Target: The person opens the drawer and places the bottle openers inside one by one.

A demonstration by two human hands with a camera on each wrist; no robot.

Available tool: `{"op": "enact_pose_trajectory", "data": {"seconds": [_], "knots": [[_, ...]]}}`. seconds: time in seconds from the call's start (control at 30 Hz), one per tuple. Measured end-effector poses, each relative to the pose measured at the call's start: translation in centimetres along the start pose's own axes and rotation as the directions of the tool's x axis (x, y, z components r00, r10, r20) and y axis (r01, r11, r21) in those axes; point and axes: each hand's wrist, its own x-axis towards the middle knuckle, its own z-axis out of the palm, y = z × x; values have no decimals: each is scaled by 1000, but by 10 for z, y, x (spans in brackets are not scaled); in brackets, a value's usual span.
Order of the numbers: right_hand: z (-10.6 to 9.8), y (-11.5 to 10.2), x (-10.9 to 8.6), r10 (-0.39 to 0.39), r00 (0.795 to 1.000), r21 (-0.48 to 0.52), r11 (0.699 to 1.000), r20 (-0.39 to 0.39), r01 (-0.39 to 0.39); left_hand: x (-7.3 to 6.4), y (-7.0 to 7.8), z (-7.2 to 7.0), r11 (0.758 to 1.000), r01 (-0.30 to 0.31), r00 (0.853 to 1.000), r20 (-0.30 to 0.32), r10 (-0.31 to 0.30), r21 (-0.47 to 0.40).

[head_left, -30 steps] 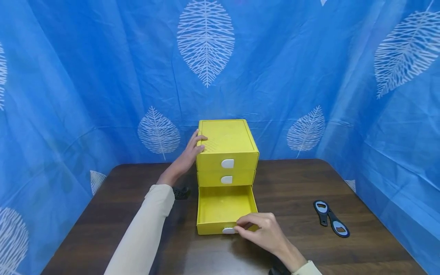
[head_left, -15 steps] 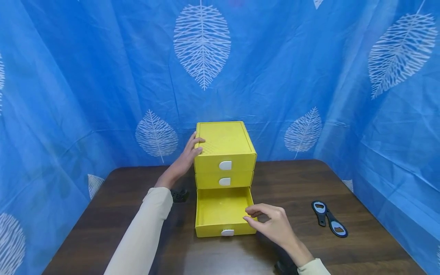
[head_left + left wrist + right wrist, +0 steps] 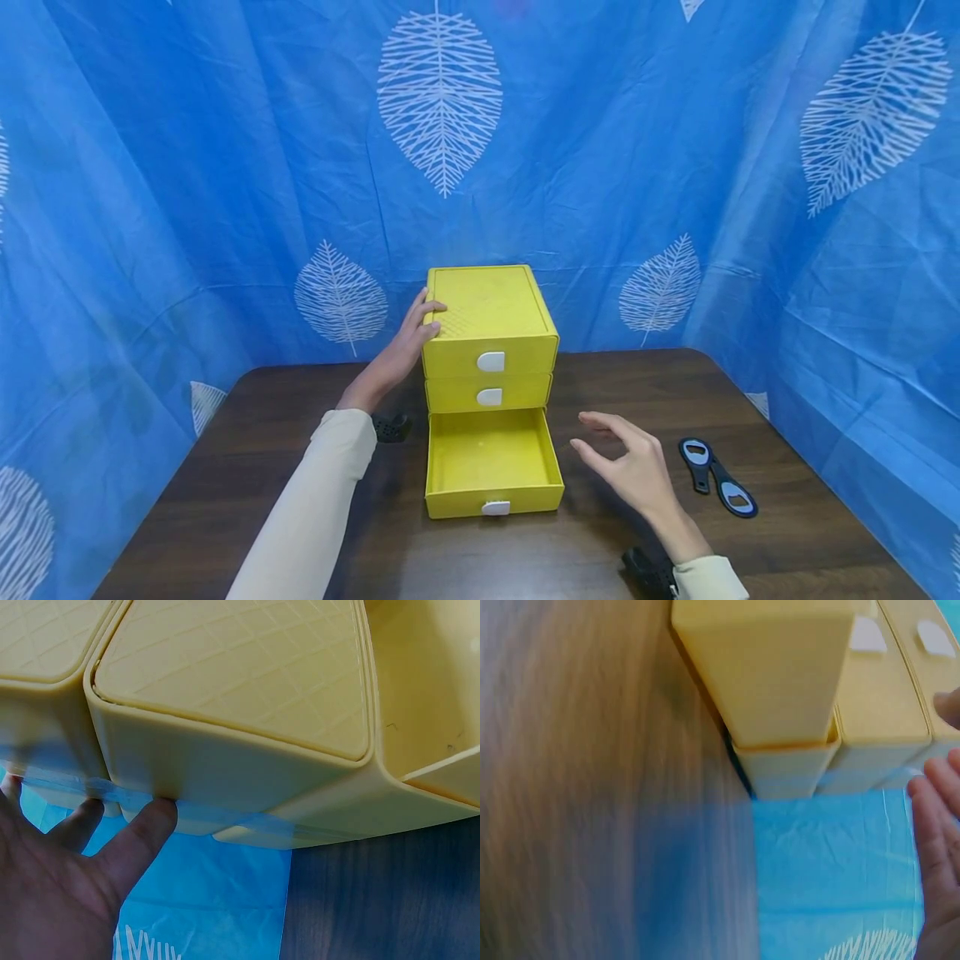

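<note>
A yellow drawer unit [image 3: 491, 302] with three stacked drawers and white pull tabs stands in the middle of the table. Its bottom drawer [image 3: 532, 500] is pulled out, and nothing lies inside. At the unit's upper left edge rests my left hand [image 3: 397, 354]; the left wrist view shows its fingertips [image 3: 159, 814] against the side wall, fingers extended. My right hand [image 3: 637, 471] hovers to the right of the drawer, thumb and fingers spread apart and holding nothing. In the right wrist view, part of this hand [image 3: 941, 832] shows at the right edge.
Two black bottle openers, one [image 3: 697, 462] overlapping the other [image 3: 735, 492], lie on the brown table [image 3: 615, 392] at the right. A blue curtain [image 3: 555, 167] with white leaf prints hangs behind and along both sides.
My right hand has let go of the bottom drawer's white tab and moved right and up, its fingers spreading. The left hand stays at the unit; the drawer remains pulled out.
</note>
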Motion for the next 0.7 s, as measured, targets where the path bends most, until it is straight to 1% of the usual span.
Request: {"op": "enact_pose_trajectory", "data": {"seconds": [0.13, 0.27, 0.4, 0.6, 0.7], "knots": [[-9, 9, 1, 115, 993, -67, 991, 19, -113, 1, -1, 1, 1000, -3, 1000, -1, 3, -3], [-16, 18, 0, 178, 984, -97, 980, 27, -174, 0, -2, 1, 1000, -4, 1000, -1, 4, -3], [-21, 28, 0, 211, 977, -134, 969, 15, -208, -1, 0, 1, 1000, -3, 1000, 1, 3, -8], [-34, 44, -2, 212, 977, -189, 958, -37, -215, -1, 0, 2, 1000, -7, 1000, -6, 7, -12], [-43, 52, -3, 232, 971, -209, 949, -51, -237, -1, 0, 2, 1000, -15, 1000, -6, 15, -13]]}}
